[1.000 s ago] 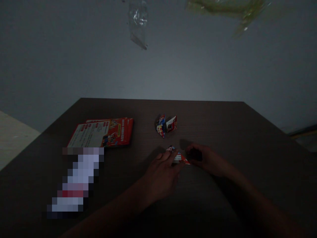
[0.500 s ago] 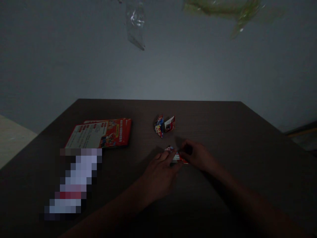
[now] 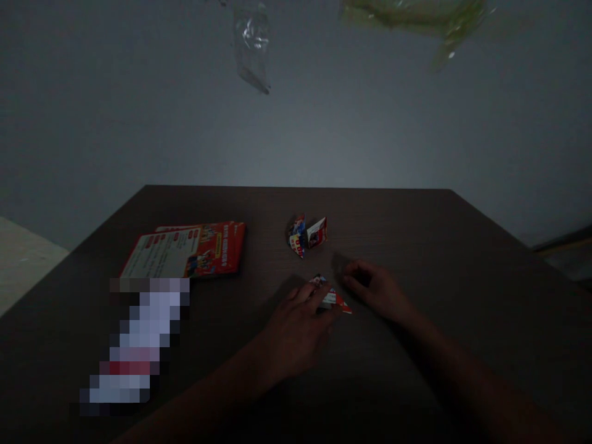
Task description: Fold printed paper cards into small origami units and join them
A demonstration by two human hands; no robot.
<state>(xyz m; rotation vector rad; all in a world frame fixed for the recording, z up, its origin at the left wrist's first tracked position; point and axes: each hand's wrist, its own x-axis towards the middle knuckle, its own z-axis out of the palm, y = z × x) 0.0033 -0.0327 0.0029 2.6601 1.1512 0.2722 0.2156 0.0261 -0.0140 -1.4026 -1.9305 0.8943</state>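
My left hand (image 3: 300, 327) lies with fingers stretched out over a small folded paper (image 3: 330, 298), pressing it to the table. The paper is roughly triangular, printed red, white and dark, and its left part is hidden under the fingers. Just right of it, my right hand (image 3: 382, 290) hovers low, apart from the paper. Its thumb and forefinger curl toward each other, with nothing visible between them. Beyond both hands stand two small folded printed pieces, a blue, yellow and red one (image 3: 296, 236) and a white and red one (image 3: 317, 233).
On the left of the dark wooden table (image 3: 393, 216) lies a stack of red and white printed leaflets (image 3: 222, 253). A blurred-out pale object (image 3: 143, 339) lies in front of it. A wall (image 3: 296, 135) with clear tape (image 3: 252, 46) and yellowish tape (image 3: 416, 15) rises behind.
My right hand has drawn away from the folded paper, slightly to the right. The paper has turned a little, its right corner now lower. My left hand stays on it.
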